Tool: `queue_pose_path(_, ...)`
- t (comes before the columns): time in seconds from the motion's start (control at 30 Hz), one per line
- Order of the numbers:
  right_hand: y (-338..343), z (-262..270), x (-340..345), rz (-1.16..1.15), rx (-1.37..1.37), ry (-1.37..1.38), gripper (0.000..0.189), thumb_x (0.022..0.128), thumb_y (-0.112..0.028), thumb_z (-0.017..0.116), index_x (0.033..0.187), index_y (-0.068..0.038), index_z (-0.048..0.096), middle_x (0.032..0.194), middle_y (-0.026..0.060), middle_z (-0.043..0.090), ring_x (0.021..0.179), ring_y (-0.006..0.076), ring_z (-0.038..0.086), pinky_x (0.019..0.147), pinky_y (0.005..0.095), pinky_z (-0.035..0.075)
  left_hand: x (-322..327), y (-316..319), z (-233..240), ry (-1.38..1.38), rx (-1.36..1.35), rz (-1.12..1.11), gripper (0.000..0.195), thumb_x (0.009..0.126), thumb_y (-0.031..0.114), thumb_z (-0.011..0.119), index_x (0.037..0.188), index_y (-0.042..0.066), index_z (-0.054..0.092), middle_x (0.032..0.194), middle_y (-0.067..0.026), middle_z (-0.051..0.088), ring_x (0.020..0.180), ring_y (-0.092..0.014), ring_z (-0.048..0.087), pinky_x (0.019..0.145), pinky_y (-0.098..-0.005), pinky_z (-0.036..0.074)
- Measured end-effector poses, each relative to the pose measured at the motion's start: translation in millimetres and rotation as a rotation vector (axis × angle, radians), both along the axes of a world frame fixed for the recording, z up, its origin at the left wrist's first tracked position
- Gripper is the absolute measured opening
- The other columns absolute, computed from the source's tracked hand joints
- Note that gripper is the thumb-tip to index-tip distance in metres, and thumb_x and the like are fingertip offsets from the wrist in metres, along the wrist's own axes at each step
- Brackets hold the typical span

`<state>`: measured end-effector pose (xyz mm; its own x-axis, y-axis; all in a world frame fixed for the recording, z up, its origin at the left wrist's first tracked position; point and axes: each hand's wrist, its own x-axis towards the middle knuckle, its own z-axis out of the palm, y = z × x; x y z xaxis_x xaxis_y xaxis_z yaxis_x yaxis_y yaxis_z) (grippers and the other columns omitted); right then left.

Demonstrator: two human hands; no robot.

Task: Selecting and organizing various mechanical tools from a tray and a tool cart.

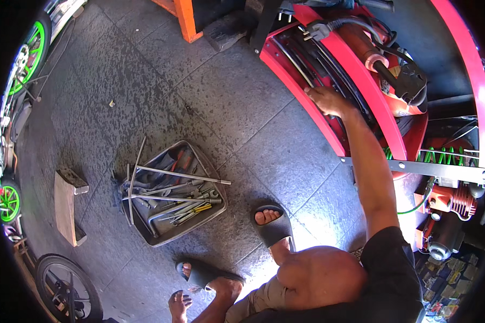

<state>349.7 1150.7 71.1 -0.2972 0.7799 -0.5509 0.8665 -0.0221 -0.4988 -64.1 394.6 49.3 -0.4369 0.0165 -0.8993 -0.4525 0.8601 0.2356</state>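
Observation:
My right hand (327,101) reaches into the red metal tray (303,109) of a rack at upper right. Its fingers are spread over long dark rods and tools (299,66); nothing is plainly held. Low in the view, my left hand (179,303) is beside my sandalled foot, partly cut off by the lower edge; its grip is unclear. On the floor, a tapered bin (222,208) holds wrenches, sockets and screwdrivers. A metal T-handle wrench (186,175) lies across its top, its crossbar over the left side.
A curved wooden block (65,210) stands on the tiles left of the bin. Wheels with green rims (34,52) line the left edge, with a black wheel (68,290) below. A power plug (319,30) lies on the rack; an orange stand leg (187,22) is at top.

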Motion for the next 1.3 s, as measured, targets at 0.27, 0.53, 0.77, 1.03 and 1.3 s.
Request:
queue_pose_path(0.27, 39, -25, 59, -0.297, 0.041, 0.2, 0.04, 0.094, -0.038, 0.057, 0.114, -0.003, 0.061, 0.096, 0.0149, 0.065, 0.075, 0.0282, 0.068, 0.071, 0.0422, 0.057, 7, -64, -24, -0.177, 0.033, 0.176, 0.038, 0.095, 0.027, 0.059, 0.127, 0.008, 0.054, 0.099, -0.0181, 0.065, 0.078, -0.028, 0.065, 0.068, -0.0379, 0.055)
queue_pose_path(0.53, 21, -39, -2, -0.076, 0.52, -0.246, 0.032, 0.083, -0.031, 0.068, 0.106, -0.009, 0.066, 0.107, 0.0189, 0.068, 0.101, 0.0355, 0.065, 0.087, 0.0451, 0.052, -20, -45, -26, -0.105, 0.015, 0.107, 0.038, 0.093, 0.029, 0.061, 0.125, 0.009, 0.056, 0.095, -0.0167, 0.067, 0.074, -0.025, 0.066, 0.063, -0.0369, 0.056)
queue_pose_path(0.77, 36, -19, 4, 0.077, 0.32, -0.418, 0.033, 0.078, -0.023, 0.074, 0.102, -0.003, 0.065, 0.097, 0.0191, 0.069, 0.093, 0.034, 0.068, 0.084, 0.0445, 0.054, -20, 4, -8, 0.037, -0.001, 0.005, 0.042, 0.092, 0.035, 0.06, 0.115, 0.0, 0.056, 0.085, -0.0164, 0.064, 0.069, -0.028, 0.066, 0.063, -0.0423, 0.058)
queue_pose_path(1.03, 30, -3, 13, 0.054, -0.07, -0.568, 0.029, 0.074, -0.021, 0.08, 0.088, 0.001, 0.069, 0.081, 0.0145, 0.069, 0.069, 0.0256, 0.067, 0.057, 0.04, 0.057, -9, -14, -6, -0.008, -0.029, -0.027, 0.042, 0.093, 0.035, 0.058, 0.117, 0.0, 0.054, 0.089, -0.0173, 0.064, 0.071, -0.028, 0.067, 0.066, -0.043, 0.058)
queue_pose_path(1.3, 37, -9, 13, 0.38, 0.222, -0.566, 0.033, 0.079, -0.029, 0.077, 0.087, 0.002, 0.068, 0.079, 0.0152, 0.068, 0.069, 0.0248, 0.068, 0.059, 0.0408, 0.057, -17, -10, -9, 0.02, -0.015, -0.053, 0.039, 0.095, 0.033, 0.057, 0.115, 0.0, 0.055, 0.085, -0.0159, 0.065, 0.068, -0.026, 0.066, 0.063, -0.041, 0.058)
